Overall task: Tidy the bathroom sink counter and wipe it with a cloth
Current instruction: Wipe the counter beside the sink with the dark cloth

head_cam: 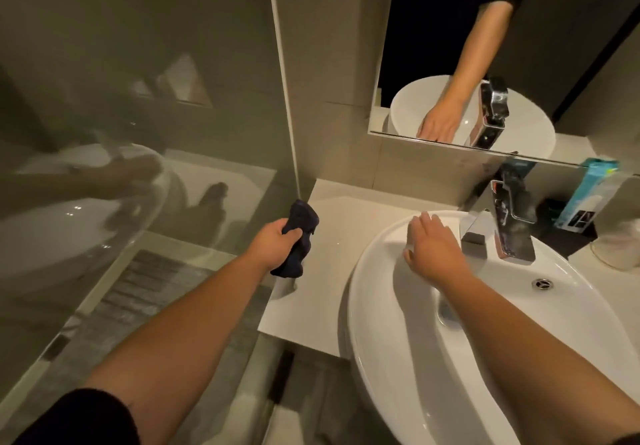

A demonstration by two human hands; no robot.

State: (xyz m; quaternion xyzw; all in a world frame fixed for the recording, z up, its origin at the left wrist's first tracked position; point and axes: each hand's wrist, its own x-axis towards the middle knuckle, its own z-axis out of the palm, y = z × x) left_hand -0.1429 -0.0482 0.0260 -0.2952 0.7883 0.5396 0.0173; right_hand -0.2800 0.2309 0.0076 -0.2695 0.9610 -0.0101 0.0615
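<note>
Clearly the left hand (277,243) is the one placed to wipe: it is clenched around a bunched dark cloth (299,240), held just above the counter (346,216) near its left edge, the cloth's long axis running from front to back. The bare counter strip lies directly beneath and just right of it. The right hand (433,250) rests spread, grasping nothing, on the basin (398,358) rim by the faucet (509,223).

Dim warm light, wide-angle bending at edges, soft blur throughout.
</note>
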